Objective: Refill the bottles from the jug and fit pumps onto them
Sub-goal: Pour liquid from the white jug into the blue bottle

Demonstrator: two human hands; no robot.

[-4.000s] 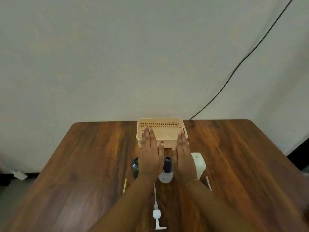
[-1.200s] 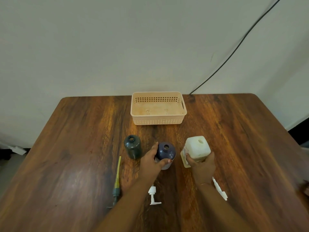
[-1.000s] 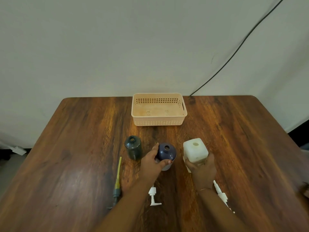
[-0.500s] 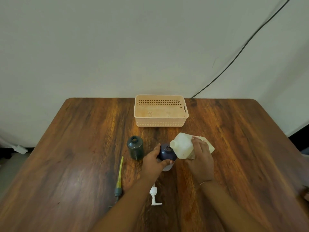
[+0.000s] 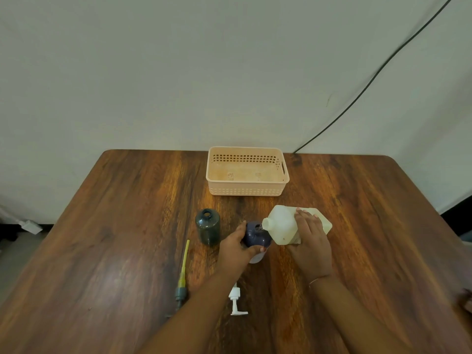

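Step in hand: filling the first bottle. My right hand (image 5: 310,241) grips the white jug (image 5: 283,224), tipped hard over to its left so the spout sits right at the mouth of the dark blue bottle (image 5: 256,235); I cannot tell whether liquid is flowing. My left hand (image 5: 236,247) is closed around that bottle's near side, steadying it upright on the wooden table (image 5: 127,226). The dark green bottle (image 5: 208,229) stands open just beyond and left of my left hand, not yet filled, I judge. The white pump (image 5: 236,300) lies near my left forearm; the grey pump with yellow tube (image 5: 182,279) lies further left. The peach basket (image 5: 246,171) sits well beyond both hands. Next move, I judge: hold spout over mouth, watch the level, then right the jug before overflow. Versus half a second ago: jug tilted lower, spout closer to the mouth; left-hand hold unchanged.
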